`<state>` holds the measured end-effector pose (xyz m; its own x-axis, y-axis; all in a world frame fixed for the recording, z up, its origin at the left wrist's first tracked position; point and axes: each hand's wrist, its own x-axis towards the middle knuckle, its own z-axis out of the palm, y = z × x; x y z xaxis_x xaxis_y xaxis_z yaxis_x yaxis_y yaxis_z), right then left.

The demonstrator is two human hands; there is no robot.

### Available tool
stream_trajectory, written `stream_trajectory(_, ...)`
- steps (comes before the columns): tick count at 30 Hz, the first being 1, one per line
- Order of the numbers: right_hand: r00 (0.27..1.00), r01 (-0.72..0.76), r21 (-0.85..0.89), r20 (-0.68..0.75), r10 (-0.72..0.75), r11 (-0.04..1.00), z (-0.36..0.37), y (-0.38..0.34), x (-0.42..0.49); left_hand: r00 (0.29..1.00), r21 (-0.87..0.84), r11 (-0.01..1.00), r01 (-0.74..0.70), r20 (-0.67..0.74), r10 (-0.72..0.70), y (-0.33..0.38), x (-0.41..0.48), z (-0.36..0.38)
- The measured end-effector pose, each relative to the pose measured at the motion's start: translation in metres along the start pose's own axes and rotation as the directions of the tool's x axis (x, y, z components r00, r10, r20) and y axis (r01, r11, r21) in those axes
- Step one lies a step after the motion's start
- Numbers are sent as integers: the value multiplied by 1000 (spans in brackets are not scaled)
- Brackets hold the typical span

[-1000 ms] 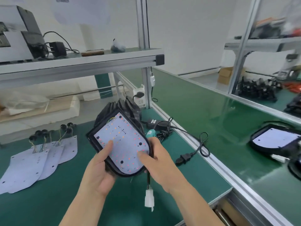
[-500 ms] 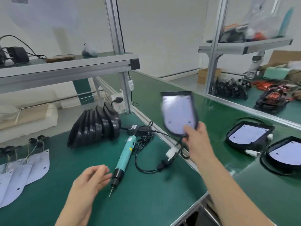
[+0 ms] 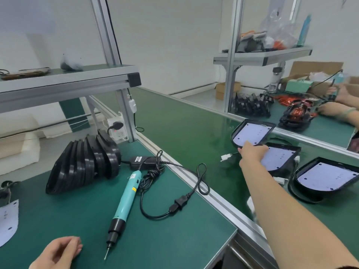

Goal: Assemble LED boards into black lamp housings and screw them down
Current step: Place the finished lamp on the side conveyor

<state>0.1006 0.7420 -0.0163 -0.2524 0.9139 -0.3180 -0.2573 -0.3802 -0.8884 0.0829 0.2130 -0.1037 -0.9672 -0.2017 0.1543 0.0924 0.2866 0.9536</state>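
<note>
My right hand (image 3: 251, 153) reaches out over the green conveyor belt (image 3: 184, 129) and grips the near edge of an assembled lamp housing (image 3: 252, 133), black with a white LED board inside, tilted just above the belt. Its white connector (image 3: 225, 157) trails on the belt. Two more assembled housings, one (image 3: 279, 159) beside my hand and one (image 3: 326, 177) at the right, lie on the belt. My left hand (image 3: 58, 253) hovers low over the bench with loosely curled fingers, holding nothing. A stack of empty black housings (image 3: 83, 162) stands on the bench.
A teal electric screwdriver (image 3: 124, 204) lies on the bench with its black power cable (image 3: 174, 191) and adapter. Loose white LED boards (image 3: 7, 220) lie at the left edge. Another person's hands (image 3: 338, 105) work at the far bench. Aluminium frame posts and shelves stand above.
My right hand carried the assembled housing from in front of me out to the right and lowered it to the belt beside the other two. My left hand let go and dropped toward the bench.
</note>
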Motion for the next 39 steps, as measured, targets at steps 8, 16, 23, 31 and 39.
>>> stream_trajectory(8, 997, 35, -305, -61, -56, 952, -5, 4, 32, 994, 14, 994, -106, 36, 105, -1, -4, 12)
stream_trajectory(16, 995, 91, -422, 7, -97, 902, 6, 5, 31, 998, 26, 998, -54, -17, 54, -11, -1, 12)
stream_trajectory(23, 995, 94, -364, 16, -95, 927, 10, 7, -9, 999, -6, 1000, -28, -29, 28, 7, -4, 4)
stream_trajectory(31, 941, 279, -221, 256, -221, 934, 22, 45, -135, 997, -8, 997, 77, 30, -77, 14, -4, -4)
stream_trajectory(39, 803, 282, -105, 571, -174, 954, 26, 100, -255, 993, 36, 995, 95, 73, -97, 20, -11, -6)
